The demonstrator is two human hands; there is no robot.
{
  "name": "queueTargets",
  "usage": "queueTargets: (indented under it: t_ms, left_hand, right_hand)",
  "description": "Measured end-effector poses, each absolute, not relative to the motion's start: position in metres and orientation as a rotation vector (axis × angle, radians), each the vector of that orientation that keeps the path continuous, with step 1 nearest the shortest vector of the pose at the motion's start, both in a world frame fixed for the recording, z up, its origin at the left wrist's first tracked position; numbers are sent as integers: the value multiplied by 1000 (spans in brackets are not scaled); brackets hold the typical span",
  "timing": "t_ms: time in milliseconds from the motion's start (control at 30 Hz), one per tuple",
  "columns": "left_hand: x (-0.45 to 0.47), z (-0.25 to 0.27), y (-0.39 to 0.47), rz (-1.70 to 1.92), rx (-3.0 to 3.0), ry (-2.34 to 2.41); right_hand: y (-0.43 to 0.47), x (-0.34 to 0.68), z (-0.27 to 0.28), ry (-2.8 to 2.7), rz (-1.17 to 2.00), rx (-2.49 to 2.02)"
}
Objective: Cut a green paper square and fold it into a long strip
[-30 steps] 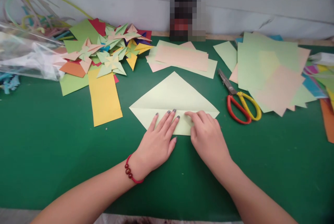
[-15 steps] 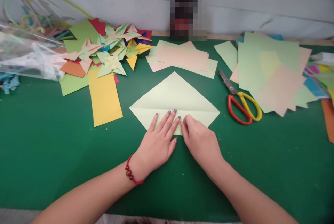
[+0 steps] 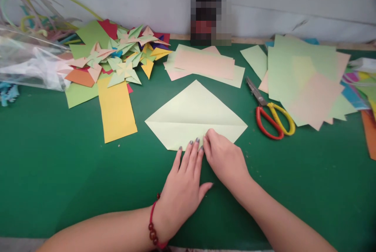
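Observation:
A pale green sheet of paper point(image 3: 196, 105) lies on the green table in front of me, with a crease running across it and its near corner folded under or in, leaving a straight near edge. My left hand point(image 3: 186, 177) lies flat with fingers stretched, the fingertips resting on that near edge. A red bracelet with brown beads is on the left wrist. My right hand point(image 3: 225, 156) is closed, thumb and curled fingers pinched on the paper's near part, right of the left fingertips; its grip point is partly hidden.
Scissors point(image 3: 268, 113) with red and yellow handles lie to the right, beside a stack of pastel sheets point(image 3: 302, 79). Paper strips point(image 3: 205, 66) lie beyond. At left are folded paper shapes point(image 3: 126, 56), a yellow sheet point(image 3: 117, 111) and a clear plastic bag point(image 3: 32, 60).
My left hand has slid back toward me, from the middle of the paper to its near edge. My right hand and the paper stay in place.

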State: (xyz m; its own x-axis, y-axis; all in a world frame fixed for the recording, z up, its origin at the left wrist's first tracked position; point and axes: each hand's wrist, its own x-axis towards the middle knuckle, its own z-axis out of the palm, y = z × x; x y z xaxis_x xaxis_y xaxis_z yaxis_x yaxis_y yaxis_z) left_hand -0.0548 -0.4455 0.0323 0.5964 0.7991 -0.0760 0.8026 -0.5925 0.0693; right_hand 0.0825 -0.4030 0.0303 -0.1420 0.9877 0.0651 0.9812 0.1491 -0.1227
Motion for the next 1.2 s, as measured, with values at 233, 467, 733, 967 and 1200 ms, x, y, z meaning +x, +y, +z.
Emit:
queueTargets:
  t_ms: [233,467,733,967,1200]
  left_hand:
    - [-55,34,-452,-79,2728,1402]
    - [-54,35,-455,-100,2696,1455]
    - [-55,39,-454,-129,2709,1462]
    - [-59,37,-440,-65,2786,1439]
    - [-63,41,-424,-46,2759,1419]
  right_hand:
    - [-404,82,31,-2290,60,-1981]
    - [-404,82,30,-2289,48,-1975]
    - [-404,83,31,-2286,69,-1987]
    - [-403,83,31,-2274,67,-1980]
    - [-404,84,30,-2277,56,-1968]
